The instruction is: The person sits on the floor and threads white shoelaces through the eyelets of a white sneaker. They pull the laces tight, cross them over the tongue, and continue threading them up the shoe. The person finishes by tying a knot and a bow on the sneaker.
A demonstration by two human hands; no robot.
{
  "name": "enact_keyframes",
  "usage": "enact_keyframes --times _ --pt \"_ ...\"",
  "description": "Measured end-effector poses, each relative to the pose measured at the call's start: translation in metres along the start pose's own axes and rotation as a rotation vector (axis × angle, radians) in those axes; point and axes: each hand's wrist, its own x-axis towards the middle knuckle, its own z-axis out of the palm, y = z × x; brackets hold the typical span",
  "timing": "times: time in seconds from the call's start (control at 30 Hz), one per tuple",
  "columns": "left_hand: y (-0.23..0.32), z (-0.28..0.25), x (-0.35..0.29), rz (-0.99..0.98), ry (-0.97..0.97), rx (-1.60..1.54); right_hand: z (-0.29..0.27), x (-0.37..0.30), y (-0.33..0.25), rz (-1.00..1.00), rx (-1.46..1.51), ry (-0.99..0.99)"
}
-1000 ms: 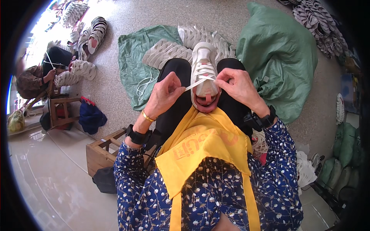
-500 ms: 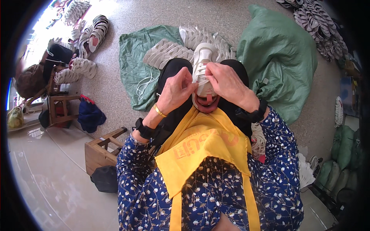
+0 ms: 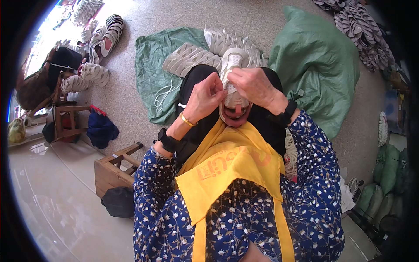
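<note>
A white sneaker (image 3: 234, 99) with a pinkish lining is held between my black-clad knees, its toe pointing away from me and its opening towards me. Over its tongue, my left hand (image 3: 206, 98) is closed in a pinch on the white shoelace (image 3: 230, 91) at the shoe's left side. My right hand (image 3: 255, 87) is also closed, thumb and forefinger pinching the lace a little farther up the lacing. The fingertips of both hands nearly meet and cover part of the eyelets.
Rows of white shoe uppers (image 3: 192, 59) lie on a green sheet (image 3: 150, 65) beyond my knees. A bulky green sack (image 3: 316, 70) stands at the right. At the left are a wooden stool (image 3: 109, 172) and more uppers (image 3: 112, 35); greyish uppers (image 3: 362, 30) are piled far right.
My right hand has shifted a little left and farther up the lacing. My left hand has edged right, so the fingertips are closer together. The shoe stays between my knees.
</note>
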Motion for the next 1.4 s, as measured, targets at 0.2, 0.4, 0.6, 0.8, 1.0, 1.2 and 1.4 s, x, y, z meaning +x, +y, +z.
enact_keyframes --times 0.2,0.4,0.6,0.8,1.0,1.2,1.4 --pt "-0.011 -0.003 -0.004 -0.060 -0.072 -0.115 -0.036 -0.032 0.004 0.035 -0.019 -0.005" --pt "-0.006 -0.007 -0.005 -0.070 -0.099 -0.110 -0.048 -0.067 0.004 0.101 0.003 -0.056" --pt "-0.009 -0.010 -0.009 -0.064 -0.084 -0.089 -0.051 -0.063 0.038 0.250 -0.015 0.151" --pt "-0.006 -0.014 -0.011 -0.057 -0.096 -0.041 -0.052 -0.028 0.087 0.405 0.038 0.263" --pt "0.029 -0.029 -0.019 -0.063 -0.164 -0.104 -0.049 0.008 0.029 0.506 0.371 0.019" --pt "0.047 -0.030 -0.018 -0.010 -0.144 -0.197 -0.032 0.013 -0.013 0.473 0.971 -0.297" --pt "0.028 -0.050 -0.017 -0.138 -0.142 -0.316 -0.070 -0.034 0.020 0.534 0.690 -0.154"
